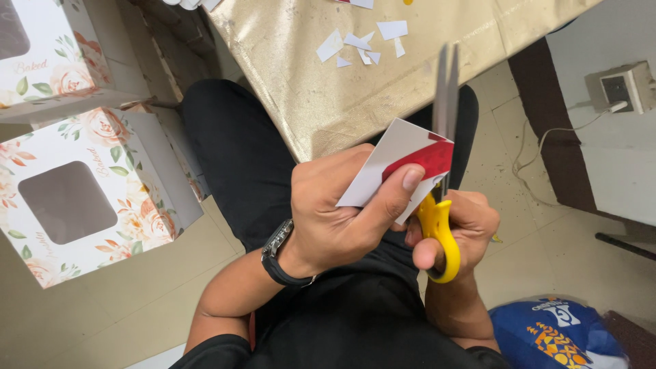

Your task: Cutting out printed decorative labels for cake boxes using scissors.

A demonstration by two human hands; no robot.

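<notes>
While gripping a white-and-red paper card (403, 164) in the left hand (342, 212), worked yellow-handled steel scissors (441, 171) with the right hand (458, 229), fingers through the loops, over the lap beside a gold-covered table (307, 75).

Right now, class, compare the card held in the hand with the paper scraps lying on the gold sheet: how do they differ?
The card is one large piece; the paper scraps are many small bits. The card is white with a red area; the scraps look plain white. The card is pinched in the left hand beside the scissors held by the right hand; the scraps lie loose on the gold sheet. Both are flat, straight-edged pieces.
</notes>
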